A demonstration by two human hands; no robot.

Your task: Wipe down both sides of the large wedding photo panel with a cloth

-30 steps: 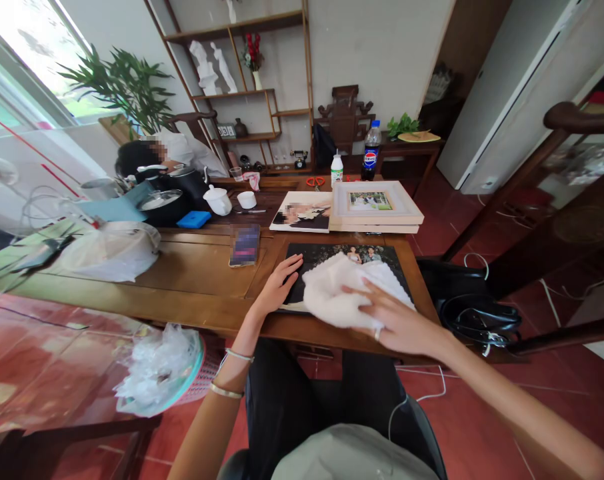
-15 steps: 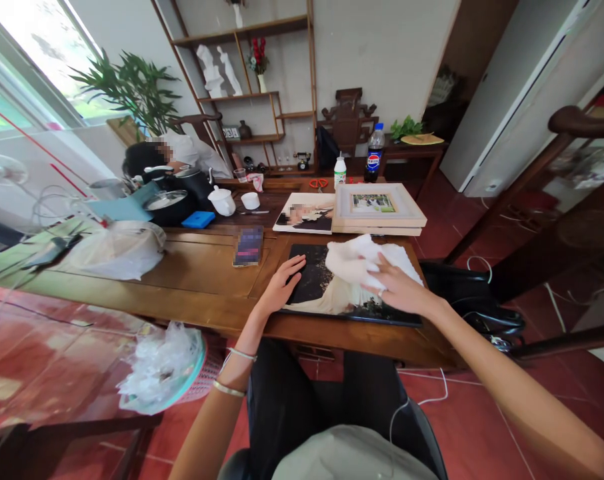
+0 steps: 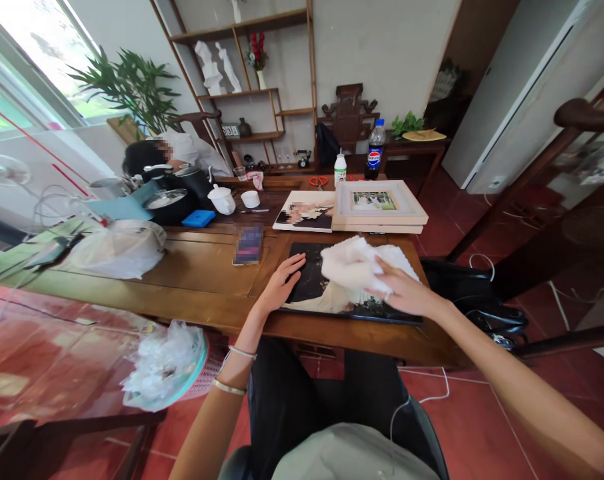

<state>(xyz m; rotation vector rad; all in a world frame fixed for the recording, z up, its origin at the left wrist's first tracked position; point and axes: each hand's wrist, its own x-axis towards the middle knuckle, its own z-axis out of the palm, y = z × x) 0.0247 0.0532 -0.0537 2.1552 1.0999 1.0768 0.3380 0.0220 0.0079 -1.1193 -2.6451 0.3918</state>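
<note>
Cloth (image 3: pixel 355 263) has been swept up the photo (image 3: pixel 309 283) toward frame centre and is pressed under the right hand (image 3: pixel 405 293), fingers flat and slightly apart. Photo is pinned by the left hand (image 3: pixel 279 283), fingers flat, nearly together.

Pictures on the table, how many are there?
3: the dark print under the white cloth, an unframed photo behind it, and a framed picture right of that. The frame may hide another beneath.

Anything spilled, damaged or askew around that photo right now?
Nothing stands out. The dark photo print lies flat on the table, left hand on its edge, right hand holding the white cloth on it.
</note>
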